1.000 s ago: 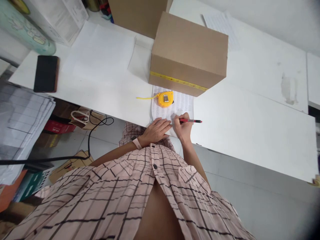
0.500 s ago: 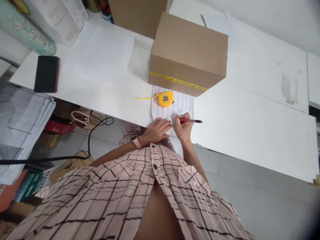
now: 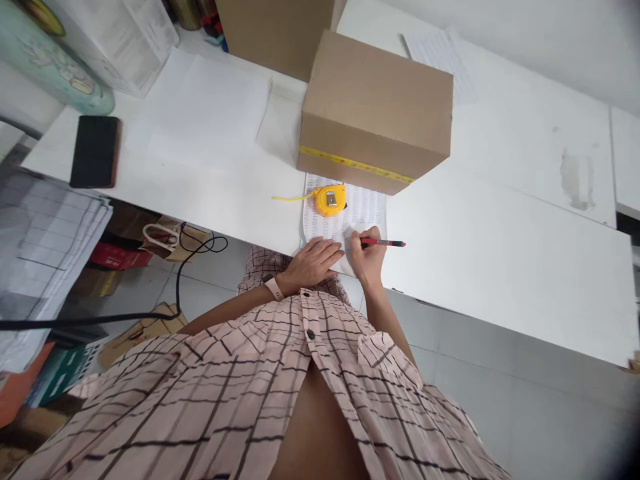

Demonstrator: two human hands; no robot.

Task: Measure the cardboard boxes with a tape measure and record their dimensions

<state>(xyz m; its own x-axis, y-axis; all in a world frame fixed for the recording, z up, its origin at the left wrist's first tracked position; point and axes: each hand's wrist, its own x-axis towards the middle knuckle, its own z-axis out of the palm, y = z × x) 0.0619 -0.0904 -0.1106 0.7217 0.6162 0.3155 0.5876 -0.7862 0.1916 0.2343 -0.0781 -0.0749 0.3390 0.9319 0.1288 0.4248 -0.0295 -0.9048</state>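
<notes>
At the near edge of the table (image 3: 500, 253), the right hand (image 3: 369, 259) grips a red pen (image 3: 391, 243), its long axis running left to right, free end pointing right, tip hidden from view. Just left, the left hand (image 3: 311, 262) rests flat and unclenched. The printed sheet (image 3: 367, 208) lies beneath both, stretching far to the cardboard box (image 3: 380, 100); a tape measure (image 3: 330, 199) sits on its left half, just beyond the hands.

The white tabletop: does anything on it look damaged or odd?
A greyish patch toward the right stands out against the white tabletop; stain or peeled surface, I cannot tell. Also, the yellow tape measure lies on the printed sheet with its strip partly out.
</notes>
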